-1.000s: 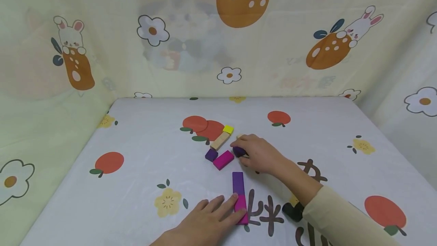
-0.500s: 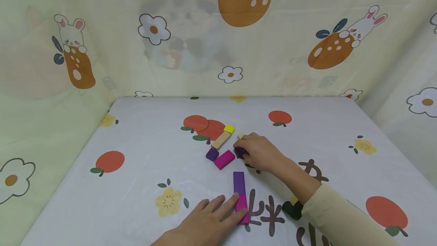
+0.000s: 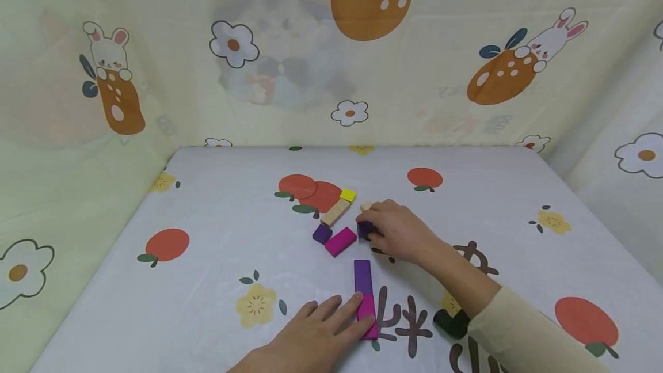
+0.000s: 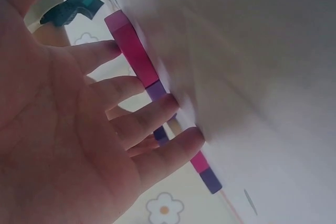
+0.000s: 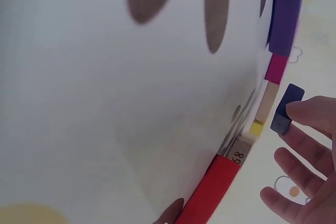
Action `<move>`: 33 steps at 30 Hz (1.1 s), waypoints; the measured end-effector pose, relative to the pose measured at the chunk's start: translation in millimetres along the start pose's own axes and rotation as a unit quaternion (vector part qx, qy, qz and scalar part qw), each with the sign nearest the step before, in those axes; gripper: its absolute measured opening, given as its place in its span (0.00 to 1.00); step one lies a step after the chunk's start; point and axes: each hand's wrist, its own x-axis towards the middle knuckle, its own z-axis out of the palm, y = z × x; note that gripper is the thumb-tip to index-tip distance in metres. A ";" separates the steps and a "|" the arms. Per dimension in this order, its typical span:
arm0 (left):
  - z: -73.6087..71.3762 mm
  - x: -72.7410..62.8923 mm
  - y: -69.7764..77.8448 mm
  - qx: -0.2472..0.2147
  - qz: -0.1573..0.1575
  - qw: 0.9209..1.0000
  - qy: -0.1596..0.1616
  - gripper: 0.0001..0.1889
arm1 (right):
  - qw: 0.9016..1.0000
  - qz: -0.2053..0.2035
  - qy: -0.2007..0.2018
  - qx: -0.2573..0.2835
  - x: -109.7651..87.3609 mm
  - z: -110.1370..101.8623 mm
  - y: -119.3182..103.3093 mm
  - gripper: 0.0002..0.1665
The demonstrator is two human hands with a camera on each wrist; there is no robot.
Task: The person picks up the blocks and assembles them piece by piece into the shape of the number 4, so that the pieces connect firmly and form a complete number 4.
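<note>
My right hand (image 3: 401,232) pinches a small dark purple block (image 5: 287,109) between thumb and fingertips; the other fingers stay spread apart in the right wrist view. My left hand (image 3: 316,332) lies low in the head view, its fingers extended, thumb and a fingertip touching a magenta block (image 3: 366,318). End to end with that block lies a longer purple block (image 3: 362,276), pointing away from me. Left of the right hand are another magenta block (image 3: 340,242), a small purple block (image 3: 322,233), a plain wooden block (image 3: 335,212) and a yellow block (image 3: 347,195).
Behind the right fingers a pale wooden block (image 3: 365,206) shows partly. The right wrist view has a red block (image 5: 210,190) beside it, hidden by the hand from the head view. A printed cloth (image 3: 217,281) covers the table; patterned curtains (image 3: 290,85) stand around it.
My right hand and forearm have shifted slightly right, the dark purple block still pinched and turned a little. My left hand and the blocks lying on the cloth stay in place.
</note>
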 end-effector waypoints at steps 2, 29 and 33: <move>-0.2 0.0 -0.2 -0.003 -0.001 1.000 -0.001 0.49 | 1.000 0.004 -0.004 0.008 -2.7 -1.5 -2.1 0.20; 6.0 -2.5 -2.4 0.040 0.025 0.998 0.052 0.49 | 0.999 -0.029 -0.034 0.032 -19.0 6.0 -13.4 0.17; 6.2 -2.3 -2.8 0.040 0.026 0.997 0.052 0.49 | 0.998 -0.026 -0.040 0.034 -19.6 6.3 -13.8 0.17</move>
